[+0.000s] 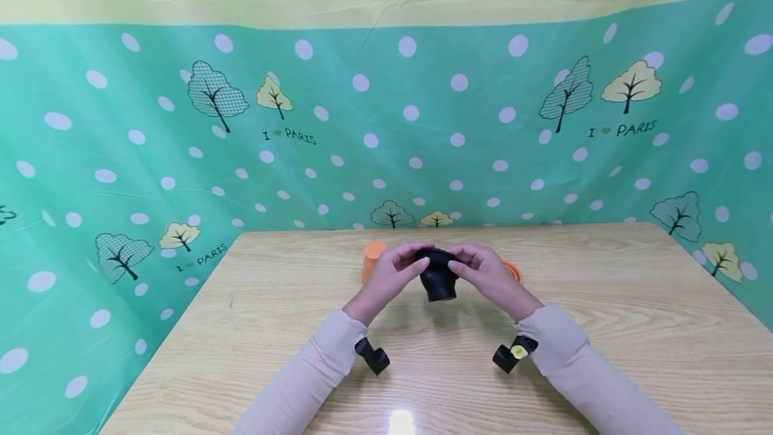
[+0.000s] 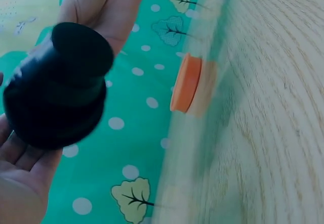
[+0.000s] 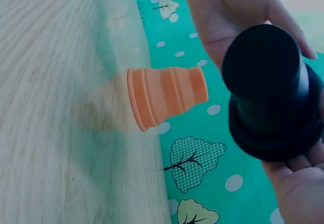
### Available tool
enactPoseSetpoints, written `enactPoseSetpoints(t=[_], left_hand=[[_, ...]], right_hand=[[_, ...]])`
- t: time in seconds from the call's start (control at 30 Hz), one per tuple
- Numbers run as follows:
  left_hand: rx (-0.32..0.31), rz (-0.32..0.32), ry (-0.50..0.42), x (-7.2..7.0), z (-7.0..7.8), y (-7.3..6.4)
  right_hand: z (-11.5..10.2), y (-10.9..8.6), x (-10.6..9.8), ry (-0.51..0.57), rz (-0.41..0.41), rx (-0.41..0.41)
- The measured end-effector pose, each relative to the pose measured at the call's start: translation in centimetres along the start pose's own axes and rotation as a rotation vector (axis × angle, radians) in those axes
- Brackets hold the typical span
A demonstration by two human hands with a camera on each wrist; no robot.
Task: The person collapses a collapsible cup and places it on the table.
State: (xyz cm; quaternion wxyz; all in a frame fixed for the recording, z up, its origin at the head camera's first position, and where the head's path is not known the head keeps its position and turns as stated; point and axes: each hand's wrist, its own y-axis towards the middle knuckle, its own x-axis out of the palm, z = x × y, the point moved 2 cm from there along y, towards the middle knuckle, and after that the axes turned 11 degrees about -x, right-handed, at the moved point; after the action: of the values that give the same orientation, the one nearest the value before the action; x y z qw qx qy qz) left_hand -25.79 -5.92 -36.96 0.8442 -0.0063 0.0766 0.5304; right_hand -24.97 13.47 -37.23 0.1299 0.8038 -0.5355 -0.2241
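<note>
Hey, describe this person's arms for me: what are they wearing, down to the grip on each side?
Long, plain, pale sleeves: left sleeve, right sleeve. Each wrist wears a small, stubby black camera: left camera, right camera, the latter with a yellowish patch. No glove shows on the left grip or right grip.

The head camera looks forward and down from above, rather far, over the table (image 1: 616, 307) to the cloth (image 1: 338, 106) behind. The left wrist camera (image 1: 372, 356) and the right wrist camera (image 1: 512, 354) look from close by, the table appearing turned on its side. Both these views share the black cup (image 1: 439, 282), which the head view also contains.
</note>
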Motion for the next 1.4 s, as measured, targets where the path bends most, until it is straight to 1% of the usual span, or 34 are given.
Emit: enactPoseSetpoints(t=[0.03,0.13,0.23,0.33,0.43,0.57,0.7,0.83,0.97,1.1,1.27,1.4], left_hand=[[-0.003,-0.004,-0.007,-0.08,-0.37,0.17],[-0.002,-0.001,-0.012,-0.11,-0.49,0.11],[0.019,0.016,-0.002,-0.18,-0.55,0.08],[0.039,0.037,0.016,-0.21,-0.53,0.09],[0.045,0.067,0.025,-0.24,-0.54,0.11],[0.03,0.105,0.024,-0.3,-0.62,0.13],[-0.005,0.115,0.018,-0.32,-0.68,0.24],[-0.042,0.131,0.012,-0.36,-0.72,0.27],[-0.057,0.113,0.029,-0.32,-0.83,0.22],[-0.051,0.08,0.051,-0.21,-0.98,0.21],[-0.034,0.065,0.06,-0.12,-0.98,0.24],[-0.039,0.057,0.061,-0.15,-1.02,0.3]], right_hand=[[0.0,0.0,-0.09,0.012,0.012,-0.007],[0.07,0.03,-0.34,0.048,0.036,-0.027],[0.09,0.06,-0.46,0.067,0.042,-0.03],[0.12,0.06,-0.5,0.064,0.046,-0.029],[0.08,0.01,-0.46,0.055,0.043,-0.026],[0.13,-0.02,-0.4,0.036,0.035,-0.026],[0.3,-0.01,-0.5,0.021,0.039,-0.009],[0.39,0.04,-0.49,-0.011,0.028,0.025],[0.36,0.07,-0.18,-0.059,-0.018,0.039],[0.27,0.02,0.08,-0.084,-0.046,0.047],[0.24,0.06,0.15,-0.069,-0.055,0.053],[0.38,0.05,0.09,-0.045,-0.045,0.082]])
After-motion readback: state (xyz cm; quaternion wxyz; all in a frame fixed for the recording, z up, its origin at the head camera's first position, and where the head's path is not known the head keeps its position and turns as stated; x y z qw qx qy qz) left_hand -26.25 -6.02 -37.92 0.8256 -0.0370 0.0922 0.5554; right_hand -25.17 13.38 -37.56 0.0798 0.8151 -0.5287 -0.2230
